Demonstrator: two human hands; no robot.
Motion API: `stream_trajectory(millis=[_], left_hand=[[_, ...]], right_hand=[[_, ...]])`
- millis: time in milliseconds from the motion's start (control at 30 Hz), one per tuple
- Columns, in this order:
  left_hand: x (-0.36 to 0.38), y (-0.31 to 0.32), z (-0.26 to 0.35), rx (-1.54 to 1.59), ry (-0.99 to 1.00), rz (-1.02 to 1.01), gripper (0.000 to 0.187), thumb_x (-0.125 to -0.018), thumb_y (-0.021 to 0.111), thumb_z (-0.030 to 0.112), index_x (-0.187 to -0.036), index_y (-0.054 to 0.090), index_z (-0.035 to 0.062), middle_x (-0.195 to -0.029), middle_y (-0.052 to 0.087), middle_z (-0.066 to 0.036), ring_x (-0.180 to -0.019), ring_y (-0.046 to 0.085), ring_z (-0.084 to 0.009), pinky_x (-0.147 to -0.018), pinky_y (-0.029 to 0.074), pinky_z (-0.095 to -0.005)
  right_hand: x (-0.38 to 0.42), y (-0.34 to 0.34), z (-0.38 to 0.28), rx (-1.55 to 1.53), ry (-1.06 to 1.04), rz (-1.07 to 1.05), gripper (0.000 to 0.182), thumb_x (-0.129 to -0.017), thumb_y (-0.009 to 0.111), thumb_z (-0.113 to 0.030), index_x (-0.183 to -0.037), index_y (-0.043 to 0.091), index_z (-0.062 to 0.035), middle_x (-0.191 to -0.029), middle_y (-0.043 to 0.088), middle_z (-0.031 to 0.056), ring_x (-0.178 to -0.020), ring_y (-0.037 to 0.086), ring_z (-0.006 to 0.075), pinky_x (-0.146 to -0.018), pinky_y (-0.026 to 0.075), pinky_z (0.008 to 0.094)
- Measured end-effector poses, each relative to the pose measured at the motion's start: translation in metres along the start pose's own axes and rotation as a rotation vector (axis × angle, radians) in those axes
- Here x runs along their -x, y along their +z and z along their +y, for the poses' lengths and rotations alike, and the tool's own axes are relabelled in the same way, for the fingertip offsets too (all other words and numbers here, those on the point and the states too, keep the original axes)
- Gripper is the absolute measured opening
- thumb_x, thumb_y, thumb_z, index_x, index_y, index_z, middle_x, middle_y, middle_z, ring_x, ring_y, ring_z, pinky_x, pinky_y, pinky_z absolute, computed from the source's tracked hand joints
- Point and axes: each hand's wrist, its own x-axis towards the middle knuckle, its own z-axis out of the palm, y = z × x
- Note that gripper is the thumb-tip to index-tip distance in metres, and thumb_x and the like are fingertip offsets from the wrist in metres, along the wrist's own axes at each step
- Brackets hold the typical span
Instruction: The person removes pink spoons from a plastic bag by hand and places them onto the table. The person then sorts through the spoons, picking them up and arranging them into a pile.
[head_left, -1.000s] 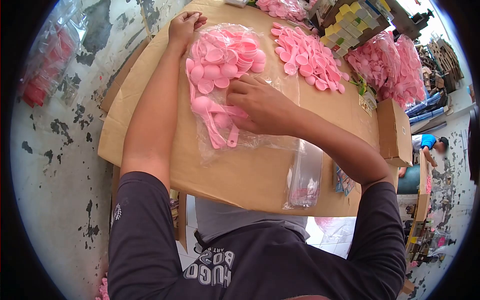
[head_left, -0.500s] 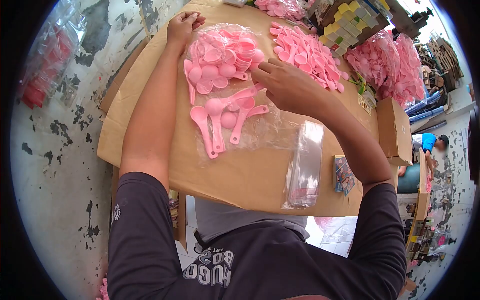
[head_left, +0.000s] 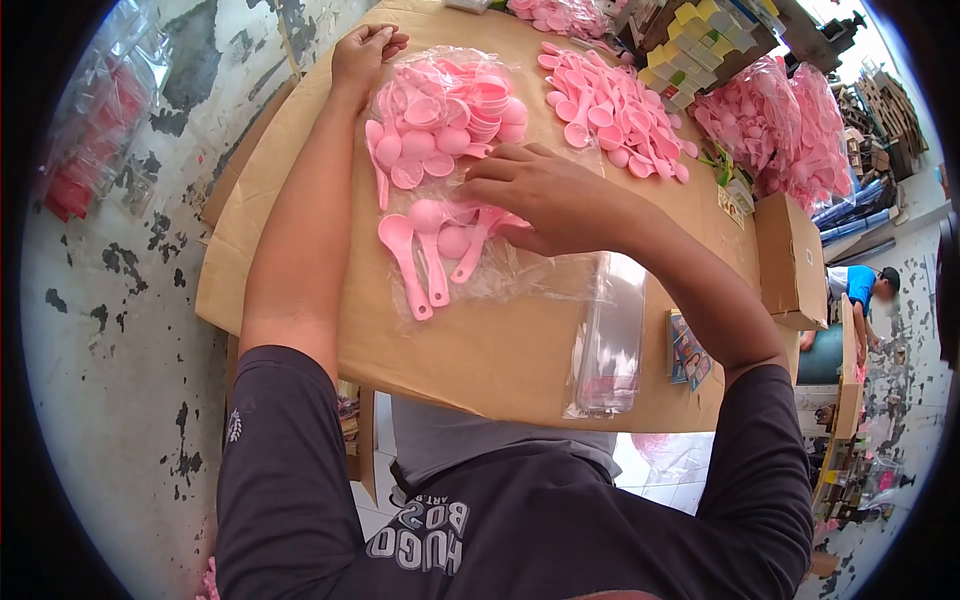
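Observation:
My left hand [head_left: 368, 55] rests at the far left table edge with its fingers curled in, and I see nothing in them. Beside it lies a clear plastic bag filled with pink spoons [head_left: 440, 115]. My right hand [head_left: 555, 200] is palm down over a small group of spoons [head_left: 400, 250] lying on clear plastic. Its fingers are apart from the thumb, over the spoon handles; whether the fingertips touch a handle is hidden. A loose heap of pink spoons [head_left: 620, 115] lies beyond this hand.
Flat clear plastic bags [head_left: 610, 340] are stacked near the front edge, beside small printed cards [head_left: 688, 350]. At the right stand a cardboard box [head_left: 785, 260] and more bagged spoons [head_left: 780, 130]. A person in a blue shirt [head_left: 858, 285] is farther off at the right.
My right hand has come nearer and slightly left, from a spoon handle beside the filled bag to over the small group. My left hand has barely moved.

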Motion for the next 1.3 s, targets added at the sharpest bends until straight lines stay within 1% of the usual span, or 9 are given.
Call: stream_trajectory(millis=[200,533,633,700,733,800,900,1233,1300], left_hand=[[0.003,0.001,0.003,0.0,0.002,0.004,0.025,-0.105,0.056,0.01,-0.118,0.067,-0.0082,-0.108,0.076,-0.018,-0.099,0.075,-0.0202,-0.089,0.059,-0.0255],[0.002,0.001,0.002,-0.008,0.003,0.004,0.024,-0.105,0.057,0.011,-0.117,0.068,-0.0072,-0.108,0.077,-0.018,-0.097,0.075,-0.019,-0.088,0.059,-0.0251],[0.0,0.0,0.0,-0.017,0.015,-0.003,0.024,-0.106,0.057,0.012,-0.117,0.068,-0.0067,-0.108,0.077,-0.018,-0.097,0.075,-0.0187,-0.088,0.059,-0.025],[-0.01,-0.008,-0.011,0.005,0.011,-0.024,0.026,-0.106,0.056,0.011,-0.121,0.065,-0.0091,-0.111,0.075,-0.02,-0.101,0.074,-0.0213,-0.092,0.059,-0.0261],[-0.011,-0.009,-0.011,0.036,0.013,-0.053,0.029,-0.106,0.055,0.01,-0.125,0.062,-0.0115,-0.113,0.074,-0.022,-0.106,0.073,-0.0238,-0.096,0.059,-0.0272],[-0.012,-0.01,-0.014,0.033,-0.004,-0.039,0.029,-0.106,0.056,0.009,-0.125,0.062,-0.0119,-0.112,0.074,-0.022,-0.106,0.073,-0.0243,-0.096,0.059,-0.0273],[-0.011,-0.008,-0.013,0.056,0.002,-0.04,0.029,-0.106,0.055,0.009,-0.125,0.062,-0.0122,-0.113,0.074,-0.023,-0.106,0.073,-0.0248,-0.097,0.059,-0.0277],[-0.011,-0.009,-0.013,0.045,0.017,-0.052,0.029,-0.106,0.054,0.009,-0.125,0.061,-0.0122,-0.114,0.073,-0.024,-0.108,0.073,-0.0266,-0.099,0.058,-0.0298],[-0.011,-0.008,-0.012,0.036,0.017,-0.051,0.029,-0.106,0.054,0.009,-0.125,0.061,-0.0123,-0.115,0.073,-0.024,-0.108,0.073,-0.0265,-0.099,0.059,-0.0297]], right_hand=[[-0.001,-0.001,-0.003,-0.026,-0.023,-0.043,0.056,-0.08,0.078,-0.016,-0.132,0.061,-0.0077,-0.129,0.062,0.0092,-0.127,0.052,0.0316,-0.115,0.039,0.0436],[-0.001,0.002,-0.012,0.047,0.047,-0.103,0.058,-0.081,0.075,-0.018,-0.135,0.059,-0.0085,-0.133,0.056,0.0119,-0.127,0.052,0.0331,-0.113,0.04,0.044],[-0.002,0.002,-0.014,0.03,0.033,-0.085,0.061,-0.08,0.075,-0.016,-0.139,0.058,-0.0122,-0.138,0.053,0.0126,-0.129,0.051,0.0349,-0.114,0.039,0.0458],[-0.002,0.003,-0.014,0.021,-0.047,0.057,0.065,-0.08,0.075,-0.015,-0.142,0.059,-0.0236,-0.133,0.057,0.0099,-0.126,0.054,0.0299,-0.109,0.041,0.0467],[-0.003,0.003,-0.014,0.012,-0.054,0.059,0.065,-0.08,0.075,-0.015,-0.142,0.059,-0.0236,-0.133,0.057,0.0099,-0.126,0.054,0.0299,-0.109,0.041,0.0467],[-0.004,0.003,-0.015,-0.008,-0.105,0.045,0.074,-0.08,0.074,-0.015,-0.148,0.055,-0.0338,-0.143,0.053,0.0119,-0.134,0.049,0.0318,-0.113,0.039,0.05],[-0.006,0.002,-0.018,-0.006,-0.127,0.017,0.077,-0.08,0.075,-0.016,-0.151,0.054,-0.0379,-0.151,0.047,0.0129,-0.139,0.044,0.034,-0.117,0.036,0.0524],[-0.013,0.004,-0.018,-0.026,-0.19,-0.041,0.071,-0.077,0.079,-0.016,-0.144,0.061,-0.0339,-0.156,0.043,0.0137,-0.138,0.046,0.0353,-0.118,0.037,0.0513],[-0.014,0.005,-0.019,-0.021,-0.198,-0.048,0.064,-0.075,0.08,-0.015,-0.136,0.065,-0.0264,-0.15,0.046,0.0143,-0.132,0.05,0.0349,-0.114,0.042,0.0476]])
